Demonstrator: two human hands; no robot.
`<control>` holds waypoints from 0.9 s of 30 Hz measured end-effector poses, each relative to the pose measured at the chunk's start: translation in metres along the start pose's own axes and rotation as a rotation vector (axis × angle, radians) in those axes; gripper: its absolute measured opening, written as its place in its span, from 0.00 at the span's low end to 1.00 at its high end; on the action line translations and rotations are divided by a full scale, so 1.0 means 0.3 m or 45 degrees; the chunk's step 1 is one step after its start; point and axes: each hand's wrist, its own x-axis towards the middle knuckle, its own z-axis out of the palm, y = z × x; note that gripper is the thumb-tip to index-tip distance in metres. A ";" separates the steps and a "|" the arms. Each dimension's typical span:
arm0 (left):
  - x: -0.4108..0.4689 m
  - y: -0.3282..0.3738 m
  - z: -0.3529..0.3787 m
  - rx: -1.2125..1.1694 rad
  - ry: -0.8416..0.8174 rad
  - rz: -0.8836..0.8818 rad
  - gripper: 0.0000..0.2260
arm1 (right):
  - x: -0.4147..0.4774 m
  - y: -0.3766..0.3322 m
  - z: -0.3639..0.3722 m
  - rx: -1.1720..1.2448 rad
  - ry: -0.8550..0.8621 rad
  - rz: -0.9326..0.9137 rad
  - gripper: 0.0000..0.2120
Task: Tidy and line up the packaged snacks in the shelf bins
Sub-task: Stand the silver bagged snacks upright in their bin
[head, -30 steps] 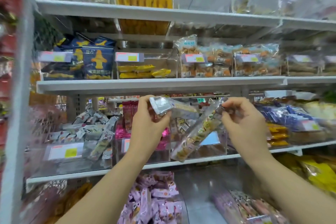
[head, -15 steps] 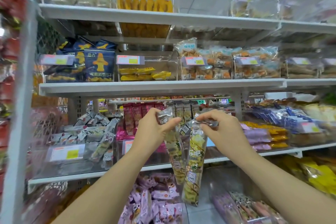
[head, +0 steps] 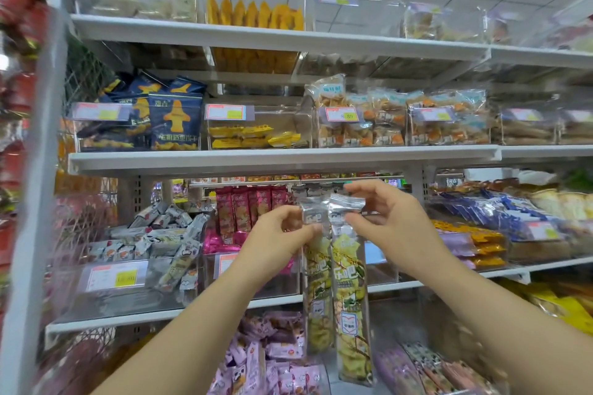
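Two long yellow-green snack packs hang side by side in front of the shelf. My left hand (head: 282, 234) pinches the silver top of the left pack (head: 317, 292). My right hand (head: 388, 221) pinches the top of the right pack (head: 351, 314), which hangs a little lower. Both packs dangle upright, almost touching. Behind them stands a clear bin (head: 382, 269) holding more packs of the same kind, mostly hidden by my hands. A row of upright pink packs (head: 247, 212) fills the bin to its left.
A clear bin of grey-white snack packets (head: 150, 244) lies jumbled at left. Blue and yellow packs (head: 475, 228) lie at right. Pink packets (head: 272, 359) fill a lower bin. White shelf edges (head: 282, 159) run above.
Both packs swung from tilted to hanging straight down. My hands came together and lowered, bringing the two packs side by side.
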 end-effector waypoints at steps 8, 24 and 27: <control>-0.039 0.074 0.033 -0.457 -0.271 -0.058 0.22 | 0.019 -0.052 -0.006 0.122 0.086 -0.087 0.15; 0.030 0.165 -0.008 0.318 0.012 0.615 0.38 | 0.118 -0.162 -0.125 -0.496 -0.505 -0.150 0.41; 0.059 0.186 0.001 0.303 -0.001 0.647 0.36 | 0.152 -0.152 -0.121 -0.660 -0.395 -0.301 0.39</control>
